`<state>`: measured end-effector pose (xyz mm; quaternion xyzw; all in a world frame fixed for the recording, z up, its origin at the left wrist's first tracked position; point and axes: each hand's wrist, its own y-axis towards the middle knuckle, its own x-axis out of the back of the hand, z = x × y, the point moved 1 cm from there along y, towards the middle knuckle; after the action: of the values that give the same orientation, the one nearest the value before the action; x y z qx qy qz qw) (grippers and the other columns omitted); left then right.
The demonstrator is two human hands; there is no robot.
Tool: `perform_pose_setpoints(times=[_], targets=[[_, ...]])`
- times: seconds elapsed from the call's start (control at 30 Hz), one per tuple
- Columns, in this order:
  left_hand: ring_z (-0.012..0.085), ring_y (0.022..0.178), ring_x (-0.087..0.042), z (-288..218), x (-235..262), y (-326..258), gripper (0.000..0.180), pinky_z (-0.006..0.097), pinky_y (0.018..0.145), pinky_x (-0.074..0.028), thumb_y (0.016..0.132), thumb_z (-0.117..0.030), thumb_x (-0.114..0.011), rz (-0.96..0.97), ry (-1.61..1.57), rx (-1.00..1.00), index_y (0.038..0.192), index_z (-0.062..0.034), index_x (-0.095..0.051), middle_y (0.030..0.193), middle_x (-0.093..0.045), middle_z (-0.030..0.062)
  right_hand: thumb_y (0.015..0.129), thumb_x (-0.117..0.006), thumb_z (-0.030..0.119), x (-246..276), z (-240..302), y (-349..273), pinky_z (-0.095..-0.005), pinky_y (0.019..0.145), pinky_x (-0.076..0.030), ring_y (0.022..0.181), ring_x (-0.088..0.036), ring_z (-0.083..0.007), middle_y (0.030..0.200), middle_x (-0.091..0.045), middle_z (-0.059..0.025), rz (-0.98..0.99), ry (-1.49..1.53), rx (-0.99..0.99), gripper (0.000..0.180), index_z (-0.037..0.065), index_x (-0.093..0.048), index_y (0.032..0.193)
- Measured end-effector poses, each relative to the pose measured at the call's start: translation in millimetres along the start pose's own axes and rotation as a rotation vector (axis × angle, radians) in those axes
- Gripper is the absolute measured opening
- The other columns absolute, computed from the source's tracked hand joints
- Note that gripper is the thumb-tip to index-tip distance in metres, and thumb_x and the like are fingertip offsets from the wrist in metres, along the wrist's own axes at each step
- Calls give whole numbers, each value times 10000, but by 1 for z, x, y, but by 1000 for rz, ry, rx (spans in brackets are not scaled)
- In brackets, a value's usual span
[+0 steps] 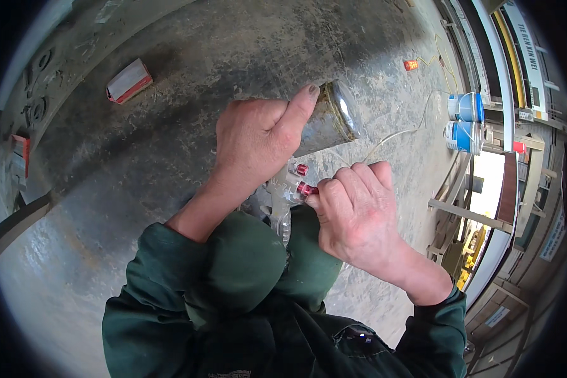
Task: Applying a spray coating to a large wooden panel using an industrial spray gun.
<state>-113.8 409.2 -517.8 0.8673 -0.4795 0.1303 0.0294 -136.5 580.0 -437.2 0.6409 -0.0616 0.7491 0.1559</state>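
Above knees (246,258) in dark green cloth, a silvery metal tool (280,194) bears glossy red knobs (302,169); the right hand's (362,217) fingers pinch one. Just beyond, the left hand (252,135) grips a shiny, brown-stained metal cylinder (331,120). Farther, a box (130,81) lies on scuffed concrete floor (189,57), with blue-and-white buckets (463,137) at right.

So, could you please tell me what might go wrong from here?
The metal canister juts past the left hand, so it could slip loose. The right hand, pinching a red knob, might turn it too far. The pale hose or cord on the floor could snag if pulled.
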Motion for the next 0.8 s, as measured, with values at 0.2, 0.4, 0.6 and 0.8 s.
perform_pose_setpoints(times=[0.2, 0.4, 0.6, 0.8], targets=[[347, 571, -644, 0, -3, 1, 600, 435, 612, -491, 1009, -507, -603, -8, 32, 11, 658, -30, -694, 589, -612, 168, 890, -723, 97, -13, 5, -5, -444, 647, -386, 660, -533, -290, 739, -495, -85, -29, -29, -90, 191, 63, -553, 809], [339, 561, -639, 1, -5, -2, 607, 427, 592, -482, 1003, -509, -612, -41, 10, 6, 647, -24, -683, 587, -608, 169, 1131, -447, 401, -3, 5, -2, -324, 576, -430, 618, -484, -83, 628, -549, -4, 275, 836, -940, 560, 7, -613, 770], [337, 540, -613, -3, -3, -2, 616, 428, 585, -472, 1003, -511, -613, -28, 5, 20, 644, -14, -673, 573, -586, 174, 1049, -582, 306, 10, 5, -4, -435, 625, -496, 626, -625, -349, 708, -601, -149, 162, 344, -520, 373, 5, -598, 830], [334, 540, -613, -8, -2, -5, 619, 429, 589, -471, 1004, -510, -606, -5, 0, 20, 647, -8, -670, 573, -582, 175, 1001, -635, 211, 5, 3, -8, -425, 628, -466, 671, -638, -351, 783, -594, -156, 92, -41, -45, 284, 30, -561, 795]])
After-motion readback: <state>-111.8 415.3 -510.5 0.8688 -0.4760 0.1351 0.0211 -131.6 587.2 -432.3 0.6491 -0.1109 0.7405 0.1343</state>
